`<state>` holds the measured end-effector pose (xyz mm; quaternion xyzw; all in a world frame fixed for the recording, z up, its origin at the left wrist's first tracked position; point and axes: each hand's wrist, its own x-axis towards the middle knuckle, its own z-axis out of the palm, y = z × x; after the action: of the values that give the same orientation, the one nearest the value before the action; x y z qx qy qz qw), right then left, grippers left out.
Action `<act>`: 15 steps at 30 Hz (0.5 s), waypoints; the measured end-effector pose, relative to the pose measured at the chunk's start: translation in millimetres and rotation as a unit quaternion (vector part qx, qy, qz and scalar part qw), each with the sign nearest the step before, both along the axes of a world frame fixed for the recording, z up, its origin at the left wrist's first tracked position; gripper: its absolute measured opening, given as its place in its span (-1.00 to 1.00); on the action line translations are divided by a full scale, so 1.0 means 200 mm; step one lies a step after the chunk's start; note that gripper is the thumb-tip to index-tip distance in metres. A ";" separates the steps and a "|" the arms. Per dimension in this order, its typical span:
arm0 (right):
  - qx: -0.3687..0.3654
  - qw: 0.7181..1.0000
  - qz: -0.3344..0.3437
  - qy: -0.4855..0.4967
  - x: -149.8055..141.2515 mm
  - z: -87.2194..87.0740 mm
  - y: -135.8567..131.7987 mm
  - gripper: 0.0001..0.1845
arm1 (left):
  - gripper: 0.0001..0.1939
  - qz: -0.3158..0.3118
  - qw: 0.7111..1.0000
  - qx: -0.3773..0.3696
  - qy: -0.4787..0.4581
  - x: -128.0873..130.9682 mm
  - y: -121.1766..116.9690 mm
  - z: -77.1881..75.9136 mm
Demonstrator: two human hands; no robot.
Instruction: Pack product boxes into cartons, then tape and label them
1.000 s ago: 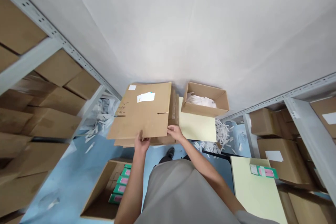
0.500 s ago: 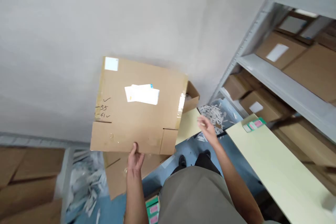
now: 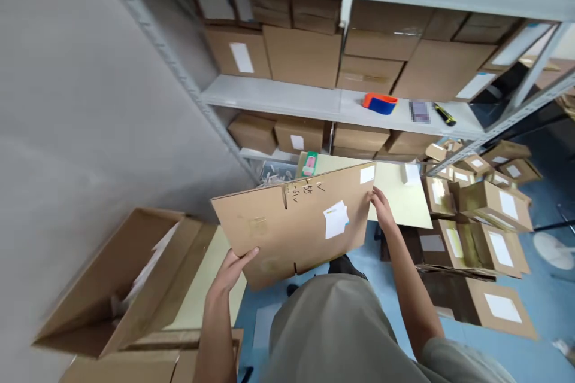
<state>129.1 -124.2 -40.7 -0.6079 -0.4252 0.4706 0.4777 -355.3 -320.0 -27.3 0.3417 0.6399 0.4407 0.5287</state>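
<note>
A flattened cardboard box is held tilted in front of my body, with white labels and handwritten marks on its face. My left hand grips its lower left edge, thumb on the near face and the other fingers hidden behind. At the opposite end, my right hand has its fingers closed on the right edge, just below a white sticker. Behind the cardboard lies a pale yellow tabletop, partly covered by it.
An open carton stands at the left by the wall. Ahead is a metal shelf stacked with boxes, bearing an orange-and-blue band and a yellow-black cutter. Several open cartons are piled at the right. A green-and-pink packet lies on the tabletop.
The view has swung right from the wall toward the shelf. The flattened box has turned in my hands, and my right hand, free before, now holds its right edge.
</note>
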 end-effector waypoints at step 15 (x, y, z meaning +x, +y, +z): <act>0.037 0.987 -0.156 0.025 1.11 -0.11 0.26 -0.44 | -0.08 0.096 0.971 0.219 -0.013 1.34 1.65 -0.04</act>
<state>351.7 -72.3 -62.0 -0.6364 -0.3307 0.3893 0.5780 -87.9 10.6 -34.9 0.3803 0.5506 0.6231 0.4048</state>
